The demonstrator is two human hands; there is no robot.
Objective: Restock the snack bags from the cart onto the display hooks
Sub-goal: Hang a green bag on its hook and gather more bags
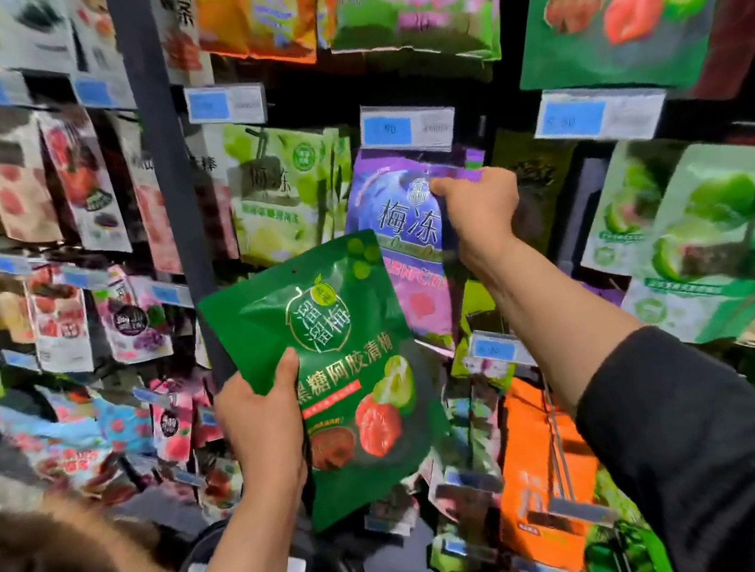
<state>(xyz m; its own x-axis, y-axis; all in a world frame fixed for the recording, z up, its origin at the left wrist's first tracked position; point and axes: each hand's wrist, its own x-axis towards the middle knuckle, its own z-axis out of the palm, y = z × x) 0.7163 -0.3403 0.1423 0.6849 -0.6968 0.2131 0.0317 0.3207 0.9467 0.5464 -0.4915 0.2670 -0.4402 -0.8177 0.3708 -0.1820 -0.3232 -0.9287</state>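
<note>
Hands: my left hand point(257, 411) grips glossy green plastic snack bag point(329, 371), frame centre; my right hand point(476, 202) pinches hanging purple foil bag point(406, 232). Line up hang-hole squarely with hook.

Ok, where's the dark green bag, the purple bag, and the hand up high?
Dark green plastic snack bag point(349, 339): head view, on its printed front.
Purple plastic snack bag point(396, 214): head view, on its upper front.
Right hand point(481, 206): head view, on the back of the hand, gripping the purple bag's top.
</note>
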